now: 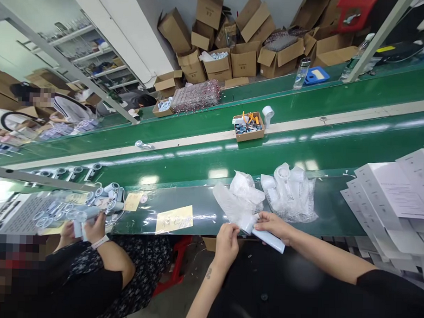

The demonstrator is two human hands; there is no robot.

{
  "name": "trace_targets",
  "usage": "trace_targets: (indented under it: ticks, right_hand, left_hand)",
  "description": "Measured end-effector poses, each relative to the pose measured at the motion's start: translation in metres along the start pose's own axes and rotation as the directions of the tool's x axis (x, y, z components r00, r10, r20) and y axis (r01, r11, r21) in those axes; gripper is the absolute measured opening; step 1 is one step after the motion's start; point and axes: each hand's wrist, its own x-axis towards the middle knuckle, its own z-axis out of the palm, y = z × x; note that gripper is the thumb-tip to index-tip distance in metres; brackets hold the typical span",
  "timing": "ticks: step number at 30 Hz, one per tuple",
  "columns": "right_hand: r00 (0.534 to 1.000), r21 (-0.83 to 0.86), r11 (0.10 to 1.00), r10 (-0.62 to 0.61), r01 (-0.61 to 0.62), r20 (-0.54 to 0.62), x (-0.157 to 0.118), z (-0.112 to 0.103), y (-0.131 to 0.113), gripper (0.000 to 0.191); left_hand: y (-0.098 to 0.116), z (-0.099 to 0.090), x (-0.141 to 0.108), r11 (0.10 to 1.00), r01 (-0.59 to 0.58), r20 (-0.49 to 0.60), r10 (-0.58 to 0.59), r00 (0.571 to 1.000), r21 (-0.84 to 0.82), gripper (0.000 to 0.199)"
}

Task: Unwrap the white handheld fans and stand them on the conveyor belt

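Observation:
My right hand point(274, 226) grips a pale blue handheld fan point(271, 241) near the middle, its handle pointing down to the right. The fan's other end sits at the mouth of a white translucent plastic bag point(229, 203). With fingers pinched, my left hand point(227, 245) holds the edge of this bag at its lower side. Just beyond lies another crumpled white wrapping point(247, 188), partly behind the bag. To the right of it are several wrapped fans point(289, 192) in bubble bags, lying together on the bench.
Stacks of white printed boxes point(387, 202) stand at the right. A yellow paper sheet point(174, 219) lies on the bench point(197, 195). To the left, a co-worker's hands point(95, 227) hold a fan beside several others. A small carton of parts point(248, 130) stands across the green belt.

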Motion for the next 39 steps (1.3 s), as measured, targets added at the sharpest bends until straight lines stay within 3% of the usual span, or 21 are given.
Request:
trace_targets:
  ticks: [2,5,11,15,18,21,23,26,28,30,32,35,37,39]
  right_hand:
    - [1.0,0.009,1.0,0.02,-0.02,-0.011,-0.001,0.002,-0.002,0.031]
    - [0.999,0.019,1.0,0.021,-0.021,-0.036,-0.002,0.007,-0.005,0.024]
    - [0.987,0.235,0.972,0.044,-0.007,-0.153,0.001,0.021,-0.004,0.02]
    - [0.986,0.331,0.942,0.0,0.056,-0.169,0.001,0.028,0.0,0.018]
    - [0.985,0.403,0.915,0.066,0.003,-0.158,-0.003,0.032,0.001,0.017]
    - [0.98,0.432,0.895,0.169,-0.106,-0.109,-0.006,0.03,0.005,0.014]
    - [0.979,0.405,0.907,0.171,-0.112,-0.112,-0.006,0.028,0.009,0.014]
    - [0.97,0.335,0.939,0.153,-0.083,-0.189,0.001,0.023,0.017,0.008]
    - [0.955,0.298,0.952,0.153,-0.073,-0.256,0.005,0.019,0.021,0.006]
    - [0.942,0.262,0.964,0.131,-0.049,-0.308,0.004,0.015,0.022,0.011]
    - [0.943,0.226,0.974,0.097,-0.024,-0.319,-0.007,0.011,0.02,0.015]
    - [0.951,-0.044,0.996,-0.081,0.071,-0.298,-0.04,0.005,0.007,0.019]
    - [0.951,-0.256,0.955,-0.209,0.148,-0.229,-0.066,0.001,-0.005,0.022]
    - [0.966,-0.228,0.957,-0.215,0.179,-0.145,-0.087,-0.005,-0.014,0.022]
  left_hand:
    - [-0.001,0.002,-0.005,0.994,-0.072,-0.037,0.075,0.996,0.078,0.019]
    - [0.002,0.005,-0.006,0.97,-0.215,0.056,0.21,0.976,0.109,0.018]
    - [-0.006,0.009,0.003,0.974,-0.219,0.193,0.204,0.96,0.059,0.01]
    - [-0.022,0.014,0.015,0.984,-0.156,0.024,0.154,0.988,0.081,0.025]
    - [-0.033,0.011,0.022,0.982,-0.171,-0.002,0.172,0.985,0.082,0.007]
    - [-0.038,0.006,0.019,0.933,-0.324,0.072,0.316,0.946,0.158,0.02]
    - [-0.035,0.006,0.012,0.891,-0.407,0.119,0.39,0.913,0.201,0.023]
    - [-0.025,0.009,0.006,0.877,-0.471,0.212,0.445,0.87,0.094,0.022]
    - [-0.02,0.012,0.008,0.932,-0.361,0.213,0.36,0.908,-0.035,0.019]
    - [-0.015,0.013,0.015,0.982,-0.125,0.145,0.146,0.979,-0.145,0.016]
    - [-0.009,0.011,0.02,0.972,0.059,0.113,-0.034,0.993,-0.227,0.013]
    - [0.004,0.001,0.021,0.946,0.108,0.178,-0.055,0.983,-0.304,0.012]
    - [0.014,-0.012,0.02,0.928,0.128,0.161,-0.076,0.984,-0.349,0.011]
    - [0.027,-0.024,0.021,0.909,0.143,0.105,-0.11,0.988,-0.392,0.012]
